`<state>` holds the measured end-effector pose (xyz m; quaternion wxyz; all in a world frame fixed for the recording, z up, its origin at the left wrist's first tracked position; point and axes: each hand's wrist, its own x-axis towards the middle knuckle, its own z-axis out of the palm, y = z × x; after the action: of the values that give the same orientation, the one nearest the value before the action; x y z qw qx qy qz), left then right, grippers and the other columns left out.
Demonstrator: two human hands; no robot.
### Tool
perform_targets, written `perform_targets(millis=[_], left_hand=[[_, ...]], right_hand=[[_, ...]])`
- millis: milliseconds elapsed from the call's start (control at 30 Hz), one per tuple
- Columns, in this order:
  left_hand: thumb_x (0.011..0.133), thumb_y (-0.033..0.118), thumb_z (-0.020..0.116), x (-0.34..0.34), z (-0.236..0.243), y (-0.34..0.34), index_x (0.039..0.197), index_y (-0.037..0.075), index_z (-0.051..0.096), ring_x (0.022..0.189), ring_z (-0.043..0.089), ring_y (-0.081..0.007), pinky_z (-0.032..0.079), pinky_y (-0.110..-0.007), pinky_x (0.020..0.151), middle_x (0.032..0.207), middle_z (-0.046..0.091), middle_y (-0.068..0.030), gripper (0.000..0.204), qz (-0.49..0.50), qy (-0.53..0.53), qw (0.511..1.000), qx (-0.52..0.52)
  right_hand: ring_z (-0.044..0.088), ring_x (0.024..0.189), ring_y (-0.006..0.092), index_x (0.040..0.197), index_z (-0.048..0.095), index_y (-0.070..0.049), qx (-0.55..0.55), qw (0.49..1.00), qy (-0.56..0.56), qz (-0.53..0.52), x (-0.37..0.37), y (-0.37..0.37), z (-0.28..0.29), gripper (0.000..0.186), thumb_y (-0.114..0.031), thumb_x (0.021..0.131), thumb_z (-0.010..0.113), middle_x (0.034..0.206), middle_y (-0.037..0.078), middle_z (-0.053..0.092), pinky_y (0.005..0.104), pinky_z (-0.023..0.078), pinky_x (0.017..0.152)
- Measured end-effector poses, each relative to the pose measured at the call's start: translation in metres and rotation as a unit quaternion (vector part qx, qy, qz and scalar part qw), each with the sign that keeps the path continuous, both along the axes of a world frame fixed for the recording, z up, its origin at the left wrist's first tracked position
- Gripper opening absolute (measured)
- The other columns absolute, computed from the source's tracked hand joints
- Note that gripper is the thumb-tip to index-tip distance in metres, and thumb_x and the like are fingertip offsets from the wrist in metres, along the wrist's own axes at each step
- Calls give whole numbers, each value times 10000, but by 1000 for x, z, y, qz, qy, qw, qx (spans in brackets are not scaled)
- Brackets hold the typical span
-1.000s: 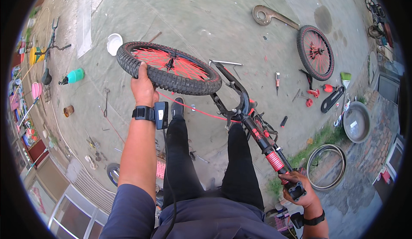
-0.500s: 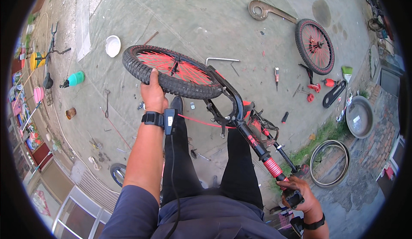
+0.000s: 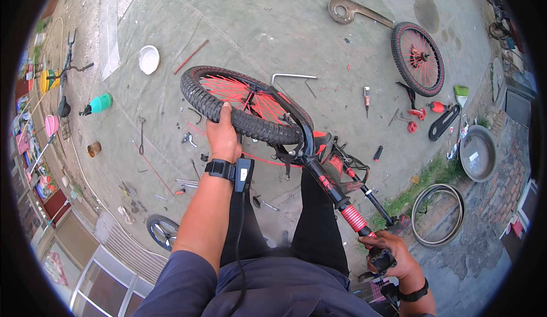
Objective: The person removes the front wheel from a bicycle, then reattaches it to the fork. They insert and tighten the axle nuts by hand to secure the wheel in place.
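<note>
I have the wheel [image 3: 249, 97] and the fork [image 3: 309, 146] in hand above littered ground [image 3: 273, 41].
My left hand [image 3: 223, 137] has its grip clamped on the wheel's tyre, thumb over the tread; my right hand [image 3: 393, 254] has its grip wrapped round the fork's black tube end. The wheel sits ahead of the trousers [image 3: 319, 220], its right side behind one fork leg. The ground is grey-green, lined and dark-patched at upper right. I see a white bowl [image 3: 149, 59] and a rod [image 3: 191, 56] at upper left, a second wheel [image 3: 417, 58] at upper right, and a basin [image 3: 477, 153] and hoops [image 3: 437, 215] beside grass [image 3: 413, 189] and bricks [image 3: 493, 187]. A bottle [image 3: 101, 103] and a tin [image 3: 93, 149] are far left, a pale frame [image 3: 85, 288] lower left.
</note>
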<state>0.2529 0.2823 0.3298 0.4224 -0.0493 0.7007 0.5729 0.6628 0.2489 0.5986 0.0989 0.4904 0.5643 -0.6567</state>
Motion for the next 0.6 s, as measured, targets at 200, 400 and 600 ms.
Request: perform_targets(millis=[200, 400, 600], left_hand=[[950, 202, 680, 8, -10, -4, 1026, 32, 570, 726, 636, -162, 533, -327, 604, 877, 624, -42, 217, -1, 30, 1000, -7], [943, 165, 683, 13, -18, -10, 1028, 43, 567, 753, 625, -159, 538, -336, 648, 894, 612, -35, 189, -14, 22, 1000, 4], [939, 146, 684, 9, -25, -16, 1065, 30, 542, 807, 613, -160, 524, -333, 716, 944, 606, -45, 222, -28, 5, 1000, -4]], right_hand=[[653, 802, 270, 1275, 688, -126, 3, 1000, 1, 9, -4, 0, -4, 647, -178, 638, 783, 871, 96, 637, 368, 518, 733], [661, 821, 275, 1295, 679, -141, -3, 1000, -1, 23, -8, 1, -10, 687, -163, 617, 789, 896, 100, 640, 363, 524, 750], [663, 831, 290, 1321, 661, -148, -20, 999, -1, 41, -17, 10, -13, 715, -181, 617, 783, 914, 109, 640, 375, 521, 762]])
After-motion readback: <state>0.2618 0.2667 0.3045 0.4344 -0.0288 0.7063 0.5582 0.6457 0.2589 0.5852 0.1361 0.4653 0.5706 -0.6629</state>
